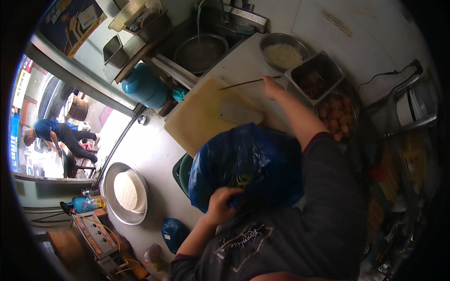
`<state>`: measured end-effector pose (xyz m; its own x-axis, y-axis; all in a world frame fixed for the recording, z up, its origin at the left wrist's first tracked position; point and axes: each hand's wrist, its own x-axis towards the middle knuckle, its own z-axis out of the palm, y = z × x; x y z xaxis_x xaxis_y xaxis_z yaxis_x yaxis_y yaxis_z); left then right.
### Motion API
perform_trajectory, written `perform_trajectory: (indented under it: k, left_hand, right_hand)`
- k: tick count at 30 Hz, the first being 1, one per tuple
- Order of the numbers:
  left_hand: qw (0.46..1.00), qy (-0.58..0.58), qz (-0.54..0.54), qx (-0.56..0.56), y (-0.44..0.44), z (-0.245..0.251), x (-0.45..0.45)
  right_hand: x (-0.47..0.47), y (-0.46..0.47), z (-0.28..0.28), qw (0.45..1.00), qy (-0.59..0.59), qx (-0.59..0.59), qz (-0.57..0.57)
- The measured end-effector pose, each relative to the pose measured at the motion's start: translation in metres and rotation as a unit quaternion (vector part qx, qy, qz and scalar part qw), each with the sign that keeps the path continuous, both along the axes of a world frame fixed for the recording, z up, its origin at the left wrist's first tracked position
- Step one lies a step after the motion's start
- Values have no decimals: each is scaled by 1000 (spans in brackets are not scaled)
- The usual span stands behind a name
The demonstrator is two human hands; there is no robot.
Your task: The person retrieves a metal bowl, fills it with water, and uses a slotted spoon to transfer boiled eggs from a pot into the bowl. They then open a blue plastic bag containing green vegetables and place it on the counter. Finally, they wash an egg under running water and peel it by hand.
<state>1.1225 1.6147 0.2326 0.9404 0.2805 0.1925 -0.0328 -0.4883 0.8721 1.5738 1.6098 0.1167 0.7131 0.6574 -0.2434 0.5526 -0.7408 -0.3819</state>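
My right hand (273, 87) grips a long thin dark stick (242, 83), probably a chopstick, whose tip reaches over the yellowish cutting board (191, 117). On the board lies a flat grey blade (237, 114), apparently a cleaver's, partly hidden by a large blue plastic bag (225, 151). The bag stands before my body with green leafy vegetables (242, 181) showing in its opening. My left hand (222, 207) is at the near edge of the bag, fingers curled on the plastic beside the greens; its fingertips are partly hidden.
Beyond the board are a metal bowl of shredded white food (283, 54), a rectangular metal pan (316, 75), a container of eggs (335, 117) and a sink with running water over a basin (201, 52). A large metal bowl holding dough (126, 191) is left. A person (59, 137) bends outside.
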Motion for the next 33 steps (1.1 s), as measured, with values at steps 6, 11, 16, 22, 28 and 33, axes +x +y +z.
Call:
perform_trajectory:
  k: [6, 11, 16, 22, 28, 33]
  left_hand:
    - [996, -40, -39, -74, 12, -3, 6]
    - [991, -13, -88, -96, 23, -5, 9]
    - [985, 0, -121, -121, 30, -3, 9]
    - [987, -10, -111, -118, 28, -3, 10]
    - [991, 15, -90, -101, 24, -1, 6]
    - [992, -17, -73, -103, 18, 4, 7]
  right_hand:
    - [19, 21, -30, 991, -66, -118, 15]
    - [-9, 15, 5, 998, -26, -56, 28]
    - [-6, 14, 60, 991, -111, 4, 75]
    - [87, 76, 174, 856, -451, 239, -80]
    - [32, 63, 197, 861, -319, 391, 60]
    - [-57, -19, 174, 905, -135, 398, 73]
